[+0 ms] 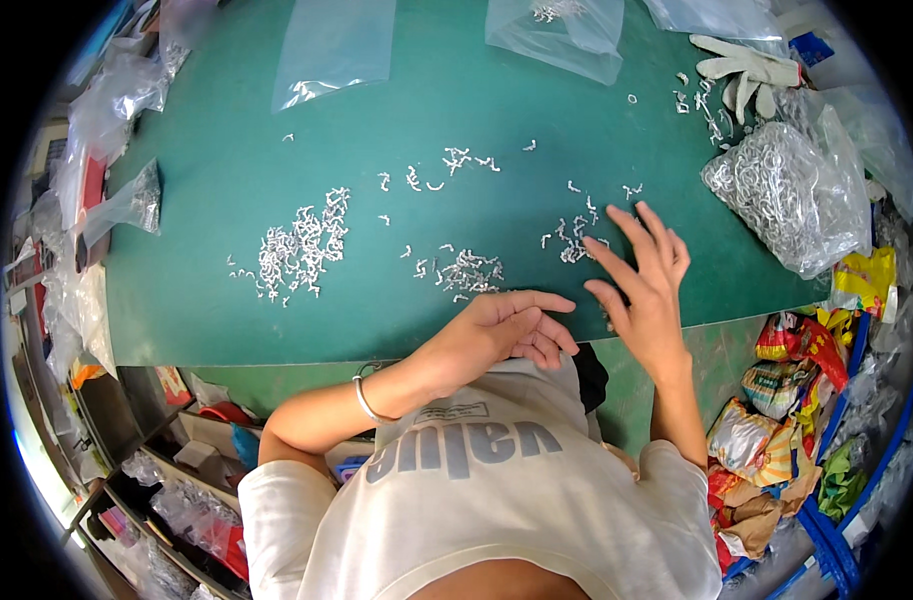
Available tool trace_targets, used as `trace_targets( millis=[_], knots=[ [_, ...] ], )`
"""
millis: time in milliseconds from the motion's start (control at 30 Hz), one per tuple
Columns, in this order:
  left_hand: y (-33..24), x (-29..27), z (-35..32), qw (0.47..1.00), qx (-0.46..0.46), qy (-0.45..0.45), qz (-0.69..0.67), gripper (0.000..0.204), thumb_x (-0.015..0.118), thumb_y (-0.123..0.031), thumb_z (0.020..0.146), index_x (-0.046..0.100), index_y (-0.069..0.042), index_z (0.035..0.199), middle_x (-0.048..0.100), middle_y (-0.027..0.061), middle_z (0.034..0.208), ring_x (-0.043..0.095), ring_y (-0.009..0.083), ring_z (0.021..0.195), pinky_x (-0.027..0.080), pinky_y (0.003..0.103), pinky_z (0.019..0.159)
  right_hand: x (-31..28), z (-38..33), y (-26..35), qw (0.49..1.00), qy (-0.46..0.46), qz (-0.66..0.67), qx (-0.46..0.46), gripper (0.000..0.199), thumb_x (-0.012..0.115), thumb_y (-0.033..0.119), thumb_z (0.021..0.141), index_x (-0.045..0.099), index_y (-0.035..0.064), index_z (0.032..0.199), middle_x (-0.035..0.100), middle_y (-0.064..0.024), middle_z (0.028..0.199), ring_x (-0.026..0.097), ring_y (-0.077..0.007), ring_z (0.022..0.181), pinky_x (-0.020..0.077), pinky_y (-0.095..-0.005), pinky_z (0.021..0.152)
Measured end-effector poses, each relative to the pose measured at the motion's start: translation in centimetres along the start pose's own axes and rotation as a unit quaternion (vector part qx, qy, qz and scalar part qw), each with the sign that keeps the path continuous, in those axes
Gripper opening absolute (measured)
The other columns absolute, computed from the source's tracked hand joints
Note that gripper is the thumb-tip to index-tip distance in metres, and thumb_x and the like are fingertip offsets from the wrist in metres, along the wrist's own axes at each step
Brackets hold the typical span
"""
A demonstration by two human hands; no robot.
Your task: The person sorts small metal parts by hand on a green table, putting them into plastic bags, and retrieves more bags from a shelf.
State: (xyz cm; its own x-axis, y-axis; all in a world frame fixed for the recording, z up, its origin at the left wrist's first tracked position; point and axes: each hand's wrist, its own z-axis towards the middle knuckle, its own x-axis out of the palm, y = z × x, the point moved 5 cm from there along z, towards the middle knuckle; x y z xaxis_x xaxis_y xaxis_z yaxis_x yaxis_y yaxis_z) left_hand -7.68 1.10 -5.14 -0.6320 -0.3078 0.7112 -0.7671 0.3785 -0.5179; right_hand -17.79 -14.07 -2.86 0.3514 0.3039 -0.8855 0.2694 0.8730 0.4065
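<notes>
The person leans over a green bench [227, 190], and both hands work low in the middle of the frame, close to the near edge. The right hand [645, 290] lies spread and flat, fingers fanned out over a small cluster of white clips [575, 240] just right of centre; its fingertips touch or nearly touch the edge of that cluster, as if raking pieces toward the body. It grips nothing that I can see. The left hand [502, 330] sits cupped at the bench edge, palm turned up and fingers curled loosely inward, a shape suited to catching pieces swept its way; whether anything lies in the palm I cannot tell.

More of the same small white pieces are scattered in separate heaps: a larger heap [299, 250] at centre left, a smaller one [465, 272] just above the left hand, and a thin string of strays [457, 160] higher up.

At the right edge a clear bag full of metal rings [787, 195] bulges near the right hand's reach, with a white work glove [742, 68] above it. Flat clear bags [332, 45] lie along the top of the frame. Crumpled coloured wrappers [777, 400] fill a bin at lower right. Nothing sits between the hands and the nearest cluster.
</notes>
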Motion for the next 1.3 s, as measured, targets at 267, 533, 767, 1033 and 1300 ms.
trace_targets(
  millis=[267,533,767,1033,1300],
  knots=[
    [0.7,-0.3,0.5,0.998,0.006,0.013,0.059,0.033,0.041,-0.009,0.103,0.049,0.005,0.132,0.063,0.0154,0.114,0.062,0.0168,0.096,0.05,0.029,0.088,0.6,1.3,0.2,0.992,-0.11,0.011,0.058,0.018,0.078,0.012,0.07,0.071,0.0082,0.085,0.061,-0.0029,0.107,0.053,-0.0249,0.104,0.0303,-0.0432,0.09],
    [0.0,-0.1,0.3,0.998,0.022,-0.038,-0.042,0.037,0.041,-0.013,0.103,0.045,0.007,0.134,0.056,0.0198,0.128,0.057,0.0256,0.119,0.045,0.034,0.102,0.1,1.8,0.9,0.987,-0.108,0.096,0.065,0.013,0.078,0.008,0.068,0.069,0.0087,0.078,0.061,-0.0024,0.1,0.053,-0.0244,0.101,0.031,-0.0388,0.088],
    [-1.1,0.1,1.0,0.991,0.064,-0.086,-0.081,0.037,0.04,-0.013,0.103,0.044,0.01,0.132,0.054,0.0225,0.13,0.054,0.0285,0.123,0.043,0.037,0.106,1.0,2.0,-0.1,0.993,-0.093,0.034,0.069,0.013,0.078,0.008,0.07,0.07,0.0083,0.08,0.061,-0.0023,0.102,0.053,-0.0244,0.102,0.0303,-0.0385,0.089],
    [-0.9,-0.5,0.8,0.985,0.063,-0.093,-0.128,0.037,0.041,-0.014,0.102,0.047,0.011,0.129,0.056,0.0216,0.127,0.055,0.0281,0.121,0.044,0.037,0.105,0.4,2.3,0.6,0.988,-0.084,0.111,0.063,0.011,0.075,0.005,0.071,0.069,0.0072,0.08,0.062,-0.0032,0.105,0.053,-0.0264,0.106,0.0316,-0.0392,0.093],
    [-4.0,-1.8,2.3,0.977,0.093,-0.117,-0.151,0.032,0.043,-0.014,0.1,0.054,0.011,0.116,0.056,0.0198,0.12,0.056,0.0265,0.113,0.045,0.038,0.103,-0.8,2.6,0.6,0.962,-0.119,0.22,0.109,0.01,0.067,-0.001,0.079,0.069,0.0013,0.089,0.065,-0.0093,0.098,0.059,-0.0263,0.096,0.0413,-0.0345,0.086]
  ],
)
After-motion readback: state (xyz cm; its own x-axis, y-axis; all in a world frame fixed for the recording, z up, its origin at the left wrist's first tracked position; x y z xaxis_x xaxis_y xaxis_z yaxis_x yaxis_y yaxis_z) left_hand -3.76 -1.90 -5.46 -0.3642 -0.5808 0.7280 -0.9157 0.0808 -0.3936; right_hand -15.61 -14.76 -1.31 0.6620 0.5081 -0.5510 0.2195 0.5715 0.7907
